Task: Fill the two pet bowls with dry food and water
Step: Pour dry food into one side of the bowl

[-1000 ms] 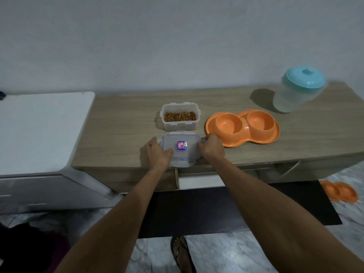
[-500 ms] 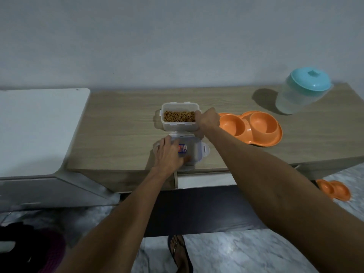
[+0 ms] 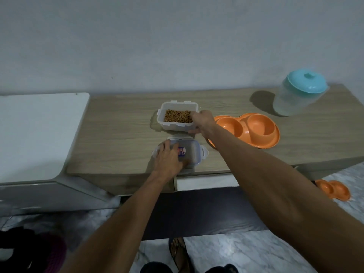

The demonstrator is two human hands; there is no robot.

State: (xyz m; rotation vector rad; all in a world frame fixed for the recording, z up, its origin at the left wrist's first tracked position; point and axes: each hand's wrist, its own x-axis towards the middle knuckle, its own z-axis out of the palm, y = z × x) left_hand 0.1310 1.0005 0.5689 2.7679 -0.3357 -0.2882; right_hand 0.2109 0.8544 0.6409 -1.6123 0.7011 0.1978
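Note:
An open clear plastic container [image 3: 173, 126] holding brown dry food [image 3: 177, 116] sits on the wooden counter [image 3: 122, 138]. My right hand [image 3: 202, 123] grips its right side, fingers over the rim and thumb on the front wall. The container's clear lid [image 3: 194, 154] lies flat near the counter's front edge, with my left hand [image 3: 168, 159] resting flat on it. To the right stands the orange double pet bowl [image 3: 256, 131], both wells empty. A clear water jug with a teal lid [image 3: 299, 95] stands at the back right.
A white appliance top [image 3: 39, 134] adjoins the counter on the left. A second orange double bowl [image 3: 332, 191] lies on the marble floor at right. A dark mat [image 3: 197, 211] and my sandalled foot [image 3: 178, 251] are below the counter.
My right hand left the lid, reached forward and closed on the right side of the food container. My left hand shifted onto the top of the lid.

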